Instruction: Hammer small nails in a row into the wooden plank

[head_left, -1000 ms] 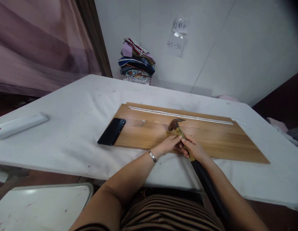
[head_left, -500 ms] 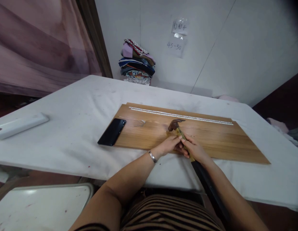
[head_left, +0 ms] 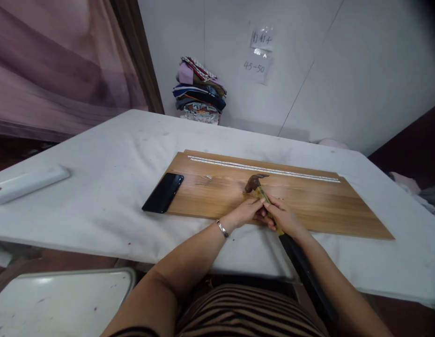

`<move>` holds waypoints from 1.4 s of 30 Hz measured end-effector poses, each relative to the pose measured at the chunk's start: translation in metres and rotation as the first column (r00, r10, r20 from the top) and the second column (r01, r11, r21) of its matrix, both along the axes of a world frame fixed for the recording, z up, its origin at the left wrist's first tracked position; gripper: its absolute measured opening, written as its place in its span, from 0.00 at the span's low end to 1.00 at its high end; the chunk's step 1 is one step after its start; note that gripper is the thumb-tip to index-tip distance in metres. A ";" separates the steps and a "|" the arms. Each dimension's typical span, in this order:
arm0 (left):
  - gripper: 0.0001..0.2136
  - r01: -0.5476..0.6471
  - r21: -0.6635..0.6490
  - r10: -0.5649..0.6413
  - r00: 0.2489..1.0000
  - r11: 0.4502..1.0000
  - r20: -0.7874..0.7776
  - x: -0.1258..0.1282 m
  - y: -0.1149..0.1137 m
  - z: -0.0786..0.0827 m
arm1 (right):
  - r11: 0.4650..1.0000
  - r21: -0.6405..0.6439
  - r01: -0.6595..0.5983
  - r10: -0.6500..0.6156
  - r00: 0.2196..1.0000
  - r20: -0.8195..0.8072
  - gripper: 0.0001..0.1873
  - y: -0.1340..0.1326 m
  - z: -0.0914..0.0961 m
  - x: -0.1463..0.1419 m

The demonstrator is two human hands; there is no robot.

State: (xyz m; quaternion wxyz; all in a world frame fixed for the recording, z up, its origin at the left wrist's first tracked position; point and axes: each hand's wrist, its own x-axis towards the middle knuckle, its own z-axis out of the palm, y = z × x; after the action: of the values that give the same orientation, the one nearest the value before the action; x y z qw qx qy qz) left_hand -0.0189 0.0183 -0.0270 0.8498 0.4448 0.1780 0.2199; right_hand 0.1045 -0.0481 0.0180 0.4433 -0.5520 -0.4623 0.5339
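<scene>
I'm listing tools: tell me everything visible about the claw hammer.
The claw hammer has a brown, rusty-looking metal head with a curved claw, a yellowish shaft and a black grip. It points away from the person, head at the wooden board, contact unclear, grip reaching beyond the table edge. The right hand holds the shaft; the left hand is against or beside it.

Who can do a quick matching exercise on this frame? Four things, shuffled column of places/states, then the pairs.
1. hammer
2. phone
3. nails
4. folded cloth stack

A. loose in a small cluster on the wooden board
B. beyond the far edge of the table
C. gripped in the right hand
D. dark-screened, at the board's left end

Pairs: 1-C, 2-D, 3-A, 4-B
</scene>
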 end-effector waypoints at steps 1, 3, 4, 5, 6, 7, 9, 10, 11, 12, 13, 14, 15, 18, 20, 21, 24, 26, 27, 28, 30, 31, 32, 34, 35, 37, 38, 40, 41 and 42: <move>0.25 0.000 0.009 0.000 1.000 1.000 0.002 0.000 0.000 0.000 | 1.000 0.004 0.002 -0.002 1.000 -0.006 0.18 0.000 0.000 0.000; 0.25 -0.001 0.029 0.001 1.000 1.000 -0.001 0.000 0.000 0.001 | 1.000 0.013 0.001 0.000 1.000 -0.011 0.18 0.000 0.001 0.000; 0.25 -0.007 0.034 0.007 1.000 0.999 -0.005 0.000 0.000 0.001 | 1.000 0.015 -0.001 0.001 1.000 -0.010 0.17 0.000 0.000 0.000; 0.25 -0.014 0.034 0.015 1.000 0.999 -0.011 0.000 0.000 0.000 | 1.000 0.012 -0.002 0.002 1.000 -0.009 0.17 0.000 0.000 0.000; 0.26 -0.020 0.031 0.021 1.000 0.999 -0.015 -0.001 0.000 0.000 | 1.000 0.007 -0.002 0.002 1.000 -0.008 0.17 0.000 0.000 0.000; 0.26 -0.021 0.025 0.021 1.000 0.999 -0.018 -0.001 0.000 0.000 | 1.000 0.005 -0.001 0.001 1.000 -0.008 0.17 0.000 0.000 0.000; 0.25 -0.013 0.019 0.013 1.000 1.000 -0.011 -0.001 0.000 -0.001 | 1.000 0.006 0.002 -0.002 1.000 -0.015 0.17 0.000 -0.001 0.000; 0.25 -0.006 0.022 0.006 1.000 1.000 -0.003 -0.001 0.000 -0.001 | 1.000 0.011 0.004 -0.004 1.000 -0.017 0.17 0.000 -0.001 0.000; 0.25 -0.002 0.025 0.002 1.000 1.000 0.005 -0.001 0.000 -0.001 | 1.000 0.019 0.004 -0.004 1.000 -0.018 0.16 0.000 -0.001 0.000; 0.25 -0.001 0.027 0.001 1.000 1.000 0.010 -0.001 0.000 -0.001 | 1.000 0.025 0.002 -0.001 1.000 -0.015 0.16 0.000 -0.001 0.000; 0.25 -0.003 0.025 0.003 1.000 1.000 0.013 -0.001 0.000 -0.002 | 1.000 0.027 -0.002 0.003 1.000 -0.012 0.16 0.000 -0.001 0.000; 0.25 -0.009 0.019 0.009 1.000 1.000 0.012 0.000 0.000 -0.002 | 1.000 0.025 -0.007 0.007 1.000 -0.009 0.17 -0.001 0.000 0.000; 0.26 -0.013 0.011 0.013 1.000 1.000 0.010 0.000 0.000 -0.002 | 1.000 0.021 -0.010 0.010 1.000 -0.007 0.17 -0.001 0.000 0.000; 0.26 -0.010 -0.005 0.010 1.000 1.000 0.008 0.001 0.000 -0.003 | 1.000 0.013 -0.001 0.001 1.000 -0.006 0.18 -0.001 0.000 0.000; 0.26 0.000 -0.004 0.000 1.000 1.000 0.012 0.001 0.001 -0.002 | 1.000 0.023 0.003 -0.003 1.000 -0.001 0.18 -0.001 0.000 0.000; 0.26 0.002 -0.004 -0.002 1.000 1.000 0.011 0.000 0.001 -0.002 | 1.000 0.025 0.002 -0.002 1.000 0.005 0.18 0.000 -0.001 0.000; 0.26 -0.008 -0.003 0.008 1.000 1.000 -0.002 0.000 0.001 -0.001 | 1.000 0.010 -0.002 0.002 1.000 0.004 0.17 0.000 -0.002 0.001; 0.26 -0.007 -0.001 0.007 1.000 1.000 -0.005 -0.001 0.000 0.000 | 1.000 0.006 0.005 -0.005 1.000 -0.003 0.16 -0.001 -0.003 0.001; 0.26 0.000 -0.001 0.000 1.000 1.000 -0.004 -0.001 0.000 0.001 | 1.000 0.010 0.005 -0.005 1.000 -0.006 0.16 -0.001 -0.003 0.001; 0.26 0.006 0.000 -0.006 1.000 1.000 -0.004 -0.001 0.000 0.001 | 1.000 0.016 0.003 -0.002 1.000 -0.005 0.16 -0.001 -0.003 0.001; 0.26 0.009 0.002 -0.009 1.000 1.000 -0.011 -0.001 -0.001 0.002 | 1.000 0.022 -0.007 0.007 1.000 0.001 0.16 -0.001 -0.002 0.001; 0.26 0.003 0.002 -0.003 1.000 1.000 -0.017 -0.001 -0.001 0.002 | 1.000 0.020 -0.012 0.012 1.000 0.005 0.16 -0.001 -0.002 0.001; 0.26 -0.004 0.003 0.004 1.000 1.000 -0.022 -0.001 -0.001 0.002 | 1.000 0.018 -0.012 0.012 1.000 0.008 0.16 -0.001 -0.001 0.001; 0.26 -0.013 0.006 0.013 1.000 1.000 -0.019 -0.001 -0.001 0.002 | 1.000 0.012 -0.001 0.001 1.000 0.008 0.16 -0.001 -0.001 0.000; 0.26 -0.012 0.009 0.012 1.000 1.000 -0.012 -0.001 -0.001 0.002 | 1.000 0.012 0.004 -0.004 1.000 0.004 0.16 -0.001 -0.001 0.000; 0.25 -0.009 0.018 0.009 1.000 1.000 0.009 -0.001 -0.001 0.001 | 1.000 0.016 0.008 -0.008 1.000 -0.008 0.16 -0.001 -0.001 0.000; 0.25 -0.009 0.019 0.009 1.000 1.000 0.016 -0.001 0.000 0.000 | 1.000 0.016 0.005 -0.005 1.000 -0.012 0.16 -0.001 -0.001 0.000; 0.25 -0.010 0.014 0.010 1.000 1.000 0.016 0.000 0.000 0.000 | 1.000 0.015 -0.003 0.004 1.000 -0.011 0.16 -0.002 -0.001 0.000; 0.25 -0.010 0.010 0.010 1.000 1.000 0.012 0.000 0.000 0.000 | 1.000 0.013 -0.006 0.006 1.000 -0.008 0.16 -0.002 -0.002 0.001; 0.25 -0.007 0.007 0.007 1.000 1.000 0.009 -0.001 0.000 0.000 | 1.000 0.011 -0.007 0.007 1.000 -0.005 0.15 -0.002 -0.002 0.001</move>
State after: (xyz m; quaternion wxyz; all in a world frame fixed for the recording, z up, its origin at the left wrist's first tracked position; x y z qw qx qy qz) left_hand -0.0194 0.0179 -0.0271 0.8483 0.4460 0.1750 0.2255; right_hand 0.1055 -0.0498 0.0159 0.4458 -0.5464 -0.4661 0.5343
